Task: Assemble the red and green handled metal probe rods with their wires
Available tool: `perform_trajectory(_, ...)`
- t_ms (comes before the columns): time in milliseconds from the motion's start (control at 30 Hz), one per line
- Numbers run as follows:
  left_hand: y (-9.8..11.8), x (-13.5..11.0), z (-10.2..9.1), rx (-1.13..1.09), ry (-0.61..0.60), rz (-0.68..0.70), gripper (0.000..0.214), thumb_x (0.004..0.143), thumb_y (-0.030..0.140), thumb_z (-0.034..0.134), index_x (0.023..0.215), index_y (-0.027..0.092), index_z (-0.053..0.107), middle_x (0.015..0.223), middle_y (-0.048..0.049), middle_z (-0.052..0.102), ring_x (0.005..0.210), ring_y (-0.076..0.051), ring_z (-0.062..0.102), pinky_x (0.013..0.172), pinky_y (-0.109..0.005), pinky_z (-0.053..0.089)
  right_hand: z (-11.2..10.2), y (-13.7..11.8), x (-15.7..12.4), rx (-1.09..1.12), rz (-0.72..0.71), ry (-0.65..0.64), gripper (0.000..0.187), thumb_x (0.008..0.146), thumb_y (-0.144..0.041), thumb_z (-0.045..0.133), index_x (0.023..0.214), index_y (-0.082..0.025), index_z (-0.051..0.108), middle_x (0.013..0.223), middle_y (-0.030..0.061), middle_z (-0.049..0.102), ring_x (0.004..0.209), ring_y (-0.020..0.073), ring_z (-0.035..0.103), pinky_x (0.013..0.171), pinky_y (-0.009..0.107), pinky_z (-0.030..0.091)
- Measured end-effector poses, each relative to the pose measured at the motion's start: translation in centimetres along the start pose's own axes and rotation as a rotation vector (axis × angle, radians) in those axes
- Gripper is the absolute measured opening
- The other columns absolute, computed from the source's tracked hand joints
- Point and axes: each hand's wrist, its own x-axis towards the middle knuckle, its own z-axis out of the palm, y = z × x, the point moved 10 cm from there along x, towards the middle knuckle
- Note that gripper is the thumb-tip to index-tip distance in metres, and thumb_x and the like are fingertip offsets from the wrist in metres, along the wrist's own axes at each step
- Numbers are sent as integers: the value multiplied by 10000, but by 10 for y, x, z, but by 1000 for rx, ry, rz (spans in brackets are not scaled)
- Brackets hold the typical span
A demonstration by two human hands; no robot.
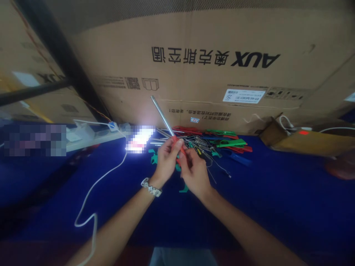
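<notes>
Both hands are closed around a red-handled tool with a long silver metal tube (161,115); its tip slants up and to the left. My left hand (167,159) grips the red handle (177,142) near the base of the tube, thumb on top. Lower on the same handle, my right hand (194,168) has its fingers curled in. Behind the hands lies a jumble of thin metal parts (201,144), with red handle pieces (187,130) and green handle pieces (234,143). Small teal pieces (154,157) lie beside my left hand. The fingers hide part of the handle.
A large cardboard box (124,44) with upside-down print stands behind the blue table surface (119,207). At left are a glowing, blurred-out device (140,139), a white cable (91,188) and a power strip (94,142). An open carton (307,142) is at right.
</notes>
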Motion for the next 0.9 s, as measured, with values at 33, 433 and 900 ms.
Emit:
perform_trajectory(33, 0, -1, 0, 8, 14, 6, 272, 817, 436, 730, 802, 172, 667, 713, -2, 667, 590, -91, 562, 552, -194, 453, 3, 4, 0, 49, 28, -8, 248, 977, -447, 463, 902, -218, 520, 616, -27, 595, 453, 117, 560, 462, 221, 420)
perform_trajectory(433, 1, -1, 13, 13, -112, -44, 313, 833, 478, 701, 889, 171, 697, 781, -26, 671, 667, -122, 598, 598, -213, 477, 9, 21, 4, 343, 89, 0, 291, 950, -508, 524, 889, -224, 518, 575, -74, 527, 385, 82, 510, 377, 189, 407)
perform_trajectory(900, -7, -8, 14, -9, -98, -131, 357, 808, 527, 712, 955, 203, 682, 887, -42, 708, 451, -100, 540, 303, -212, 385, 16, 30, 11, 349, 120, -135, 385, 940, -543, 517, 1093, -210, 635, 661, -27, 620, 467, 117, 612, 416, 211, 510)
